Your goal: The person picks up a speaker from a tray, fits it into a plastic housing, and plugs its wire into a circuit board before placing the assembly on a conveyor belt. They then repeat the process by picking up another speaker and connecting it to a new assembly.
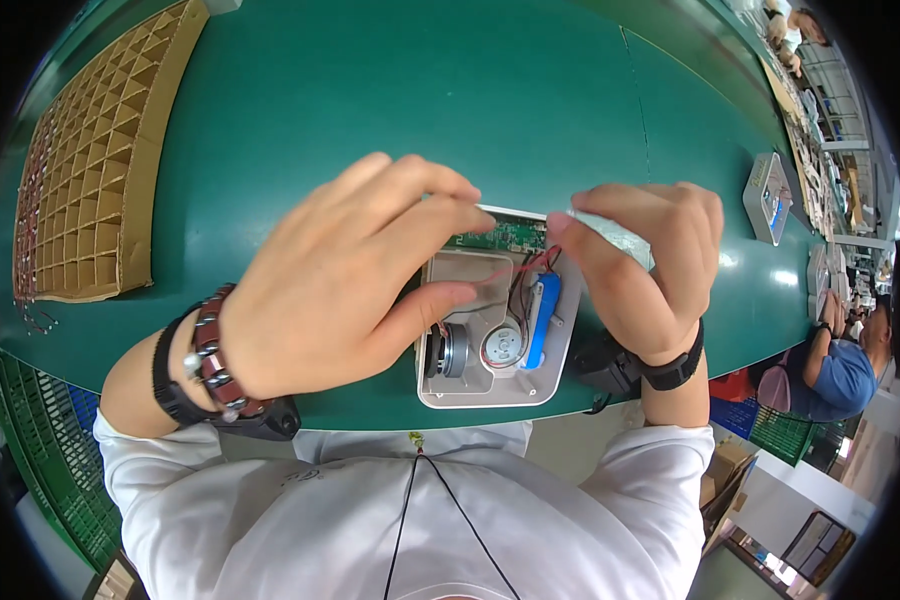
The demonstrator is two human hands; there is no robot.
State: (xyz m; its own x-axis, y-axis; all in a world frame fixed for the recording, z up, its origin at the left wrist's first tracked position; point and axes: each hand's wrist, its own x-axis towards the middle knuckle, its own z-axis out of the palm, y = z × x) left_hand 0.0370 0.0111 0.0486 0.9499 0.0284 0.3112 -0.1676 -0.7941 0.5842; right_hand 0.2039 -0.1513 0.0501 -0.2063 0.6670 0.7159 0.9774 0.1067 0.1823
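In front of me lies an open light-grey plastic housing point(450, 392) of some small electronic device. Inside it are a round black speaker point(452, 350), a round silver motor-like part point(503, 346), a blue cylindrical battery point(541, 322) and thin red and black wires point(518, 268). A green circuit board point(515, 235) lies along its far edge. Over the housing's left side reaches my left hand point(345, 270), open, its thumb apart from the bent fingers near the red wires. My right hand point(645, 265) is pinched at the board's right end; what it grips is too small to make out.
At the far left stands a cardboard divider box point(120, 170) with many cells and wires along its edge. A similar grey housing point(767, 200) sits on the green table point(370, 80) at right. Green crates point(45, 440) flank the table; a co-worker point(840, 365) sits at right.
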